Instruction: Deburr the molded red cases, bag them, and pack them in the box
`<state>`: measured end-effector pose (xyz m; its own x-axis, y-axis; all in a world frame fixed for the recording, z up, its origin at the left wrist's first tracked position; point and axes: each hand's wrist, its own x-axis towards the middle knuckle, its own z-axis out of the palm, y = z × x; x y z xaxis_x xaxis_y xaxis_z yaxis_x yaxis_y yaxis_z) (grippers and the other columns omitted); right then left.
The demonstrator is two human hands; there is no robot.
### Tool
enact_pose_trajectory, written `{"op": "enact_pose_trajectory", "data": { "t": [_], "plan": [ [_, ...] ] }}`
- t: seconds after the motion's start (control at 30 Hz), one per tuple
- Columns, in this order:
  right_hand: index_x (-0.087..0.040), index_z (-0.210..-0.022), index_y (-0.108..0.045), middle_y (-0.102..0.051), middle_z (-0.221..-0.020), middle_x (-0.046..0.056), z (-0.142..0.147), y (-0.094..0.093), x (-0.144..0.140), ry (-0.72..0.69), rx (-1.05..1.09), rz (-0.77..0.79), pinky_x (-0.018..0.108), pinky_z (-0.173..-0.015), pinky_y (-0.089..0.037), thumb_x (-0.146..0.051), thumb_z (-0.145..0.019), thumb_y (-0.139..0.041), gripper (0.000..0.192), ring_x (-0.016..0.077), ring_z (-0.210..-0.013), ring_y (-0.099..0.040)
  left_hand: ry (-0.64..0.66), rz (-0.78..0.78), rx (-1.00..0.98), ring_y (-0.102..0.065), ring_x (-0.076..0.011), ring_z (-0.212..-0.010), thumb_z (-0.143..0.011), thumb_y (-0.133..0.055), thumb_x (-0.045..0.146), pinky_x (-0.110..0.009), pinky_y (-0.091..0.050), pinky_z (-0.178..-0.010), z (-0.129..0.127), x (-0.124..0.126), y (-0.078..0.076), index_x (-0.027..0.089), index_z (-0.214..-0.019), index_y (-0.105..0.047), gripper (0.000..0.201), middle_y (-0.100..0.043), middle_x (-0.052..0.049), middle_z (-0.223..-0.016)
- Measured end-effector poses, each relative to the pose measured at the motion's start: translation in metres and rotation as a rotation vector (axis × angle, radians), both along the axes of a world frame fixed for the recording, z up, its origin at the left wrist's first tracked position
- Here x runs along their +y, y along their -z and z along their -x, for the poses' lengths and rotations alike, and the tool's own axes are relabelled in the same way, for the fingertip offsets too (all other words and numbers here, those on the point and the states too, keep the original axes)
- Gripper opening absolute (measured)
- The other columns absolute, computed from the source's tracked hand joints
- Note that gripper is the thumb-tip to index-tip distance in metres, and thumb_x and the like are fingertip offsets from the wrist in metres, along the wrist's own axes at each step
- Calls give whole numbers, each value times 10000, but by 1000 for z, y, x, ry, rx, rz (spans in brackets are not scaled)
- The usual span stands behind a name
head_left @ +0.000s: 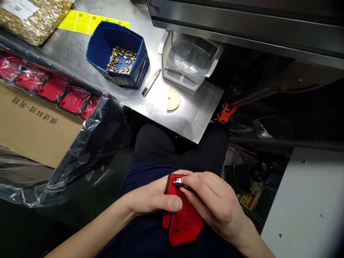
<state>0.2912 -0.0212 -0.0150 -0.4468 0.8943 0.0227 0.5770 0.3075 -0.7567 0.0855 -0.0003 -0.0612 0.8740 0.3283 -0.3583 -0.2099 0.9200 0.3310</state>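
Two bare hands of mine work over my lap, and between them lies a red plastic part [185,227] with a black edge, at the near side of the scene. My left hand [158,200] is partly closed around its left side, thumb pressed flat on the red face and the fingers mostly hidden behind it. My right hand [217,199] comes in from the right, fingers curled, thumb and fingertips pinching a small clipper-like tool [178,181] whose shiny tip sits at the part's far end; I cannot tell whether the tip is biting on anything. Thus the part lies to the right of my left palm and to the left of my right knuckles. Farther off, on a metal table [193,111], a blue bin [141,73] holds small brass pieces [118,53]. Just right of it lie a pale-handled knife-like tool [151,82] and a half-round beige disc [174,99], near a white bin [180,79] with a clear plastic bag [188,57] inside. At left, more red parts [52,88] in clear wrap stand beside brown cardboard [37,125].
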Motion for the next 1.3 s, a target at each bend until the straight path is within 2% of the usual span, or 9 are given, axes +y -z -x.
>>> {"op": "enact_pose_trajectory", "data": {
  "t": [0.2, 0.33, 0.43, 0.5, 0.53, 0.63, 0.77, 1.0, 1.3],
  "plan": [
    [-143, -1249, -630, -752, -1044, 101, 1, 1, 0, -19, -24, -63, 382, -794, -567, -79, -970, -623, 286, 234, -895, -697, 3, -24, 5, -607, -298, -1197, -779, -861, 521, -359, -484, -949, 1, 1, -1, 204, -1446, -460, 840, -627, -116, -1298],
    [-170, -1215, -664, -763, -1027, 83, -1, -2, 2, 5, 83, 14, 351, -770, -586, -81, -982, -600, 257, 214, -877, -716, 24, -23, -52, -640, -256, -1090, -791, -863, 476, -337, -494, -906, 0, 1, 0, 213, -1432, -464, 800, -650, -94, -1228],
    [-242, -1138, -712, -765, -996, 40, -3, -5, -2, 324, 204, 79, 303, -741, -609, -140, -957, -667, 213, 185, -834, -719, 29, 3, -84, -651, -230, -1006, -785, -869, 469, -333, -502, -877, -1, -2, 1, 210, -1395, -487, 765, -655, -92, -1187],
    [-267, -1102, -721, -763, -967, 23, -4, -8, -6, 565, 203, 152, 260, -686, -610, -208, -930, -722, 182, 171, -799, -717, 4, 14, -71, -646, -253, -1067, -784, -873, 457, -374, -491, -944, -1, -4, 2, 218, -1404, -469, 778, -636, -111, -1239],
    [-268, -1087, -722, -761, -935, 15, -4, -10, -8, 622, 182, 210, 234, -643, -601, -238, -920, -737, 170, 160, -768, -715, -19, 20, -59, -635, -275, -1126, -781, -878, 450, -407, -474, -992, -1, -5, 2, 227, -1418, -447, 801, -614, -124, -1288],
    [-259, -1020, -727, -732, -789, -18, 3, -15, -12, 566, 117, 414, 165, -523, -541, -295, -918, -731, 108, 117, -637, -679, -76, 35, -28, -595, -319, -1241, -765, -898, 425, -465, -425, -1072, -1, -7, 2, 253, -1444, -369, 878, -568, -139, -1365],
    [-261, -951, -730, -647, -630, -60, 18, -18, -15, 472, 83, 516, 144, -446, -472, -301, -916, -699, 61, 75, -477, -567, -59, 18, -1, -634, -222, -1092, -760, -914, 401, -349, -473, -951, 0, -8, 1, 294, -1457, -290, 942, -625, -70, -1197],
    [-271, -914, -725, -658, -616, -72, 28, -19, -14, 474, 17, 539, 149, -449, -456, -304, -883, -709, 48, 71, -450, -551, -8, -20, 40, -616, -142, -879, -798, -888, 276, -250, -463, -780, 0, -4, -5, 299, -1467, -252, 924, -634, -28, -1028],
    [-288, -956, -714, -728, -741, -85, 27, -15, -15, 446, 150, 623, 131, -541, -481, -318, -954, -673, 51, 57, -555, -628, 7, -63, 83, -614, -140, -887, -801, -887, 294, -273, -474, -803, 3, -2, -2, 332, -1477, -224, 948, -613, -28, -1075]
  ]
}}
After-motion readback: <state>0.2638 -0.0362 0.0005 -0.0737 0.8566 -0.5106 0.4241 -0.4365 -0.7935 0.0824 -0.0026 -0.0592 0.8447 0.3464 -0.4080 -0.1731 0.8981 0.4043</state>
